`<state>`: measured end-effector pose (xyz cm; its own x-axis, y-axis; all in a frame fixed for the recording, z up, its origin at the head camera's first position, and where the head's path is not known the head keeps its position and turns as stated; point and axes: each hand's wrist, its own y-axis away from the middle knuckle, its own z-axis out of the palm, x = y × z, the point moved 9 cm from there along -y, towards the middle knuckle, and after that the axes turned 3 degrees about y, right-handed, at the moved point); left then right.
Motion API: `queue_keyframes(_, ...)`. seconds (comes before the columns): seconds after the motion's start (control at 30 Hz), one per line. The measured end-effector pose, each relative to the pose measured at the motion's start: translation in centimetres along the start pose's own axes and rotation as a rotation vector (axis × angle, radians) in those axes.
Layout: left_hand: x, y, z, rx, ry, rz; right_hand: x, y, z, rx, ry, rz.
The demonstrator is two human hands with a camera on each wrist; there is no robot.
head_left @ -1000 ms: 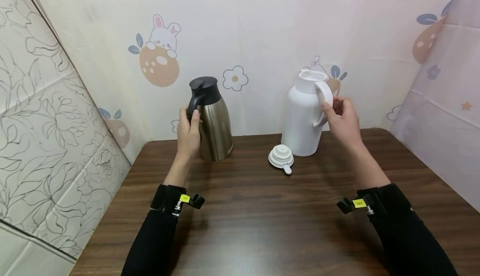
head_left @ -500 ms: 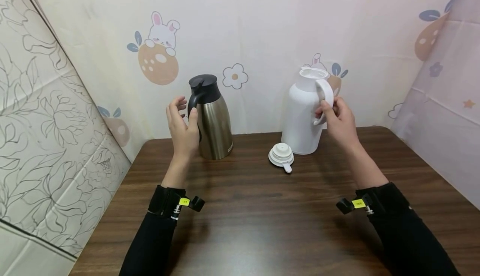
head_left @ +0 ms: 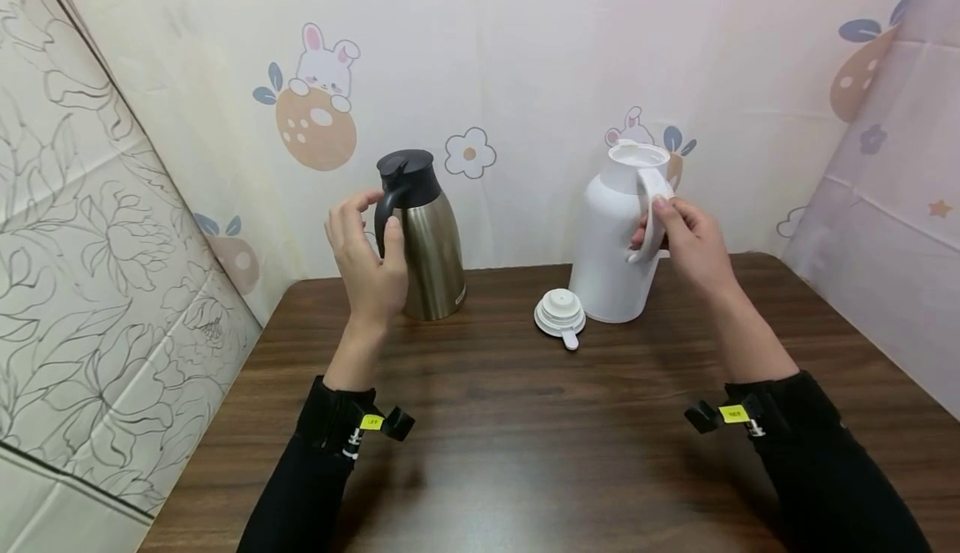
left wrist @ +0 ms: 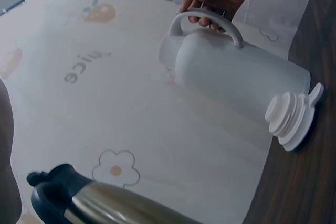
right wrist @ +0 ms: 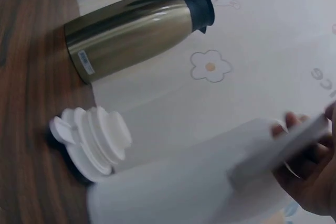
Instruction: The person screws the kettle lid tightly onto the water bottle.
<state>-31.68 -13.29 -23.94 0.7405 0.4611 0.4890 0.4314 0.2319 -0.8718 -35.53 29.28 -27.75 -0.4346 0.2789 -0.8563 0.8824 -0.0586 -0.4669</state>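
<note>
My right hand (head_left: 697, 240) grips the handle of the white thermos jug (head_left: 611, 240) at the back right. The jug's top is lidless and it leans slightly to the right. In the right wrist view the fingers wrap behind its handle. A white stopper lid (head_left: 560, 314) with a small tab lies on the wood just in front of the jug's base. At the back left stands a steel thermos jug (head_left: 431, 257) with a black top. My left hand (head_left: 369, 265) is beside its black handle (head_left: 385, 215), fingers spread and loosely bent around the handle's side without closing on it.
The dark wooden table (head_left: 487, 436) ends at a printed curtain (head_left: 517, 77) right behind both jugs. A patterned panel (head_left: 97, 244) borders the left side. In the left wrist view the white lid (left wrist: 291, 119) appears close to the white jug's base.
My left hand has loosened its fingers from the steel jug's handle. My right hand has taken a fuller grip, and the white jug has shifted right and toward me, now leaning.
</note>
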Motion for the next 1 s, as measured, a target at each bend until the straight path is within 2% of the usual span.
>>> queue_keyframes(0.1,1.2,0.1,0.4,-0.028,0.024,0.010,-1.4,0.5,0.4,-0.076,0.118,-0.058)
queue_keyframes(0.2,2.1,0.5,1.1,-0.087,0.051,-0.005,-2.5,1.1,1.1,-0.141,0.186,-0.101)
queue_keyframes(0.37,3.2,1.4,2.9,-0.195,0.101,0.000,-3.6,1.8,2.5,-0.192,0.199,-0.091)
queue_keyframes(0.53,3.9,2.8,5.2,-0.327,0.183,-0.015,-4.2,2.3,2.9,-0.240,0.209,-0.077)
queue_keyframes(0.73,5.3,5.0,9.7,-0.527,0.282,-0.056,-5.4,2.7,2.4,-0.284,0.273,-0.055)
queue_keyframes(0.9,6.1,7.2,14.7,-0.690,0.445,-0.195,-5.2,2.4,0.3,-0.195,0.302,-0.012)
queue_keyframes(1.0,6.4,8.1,17.5,-0.745,0.545,-0.285,-4.6,1.8,-1.4,-0.116,0.322,0.005)
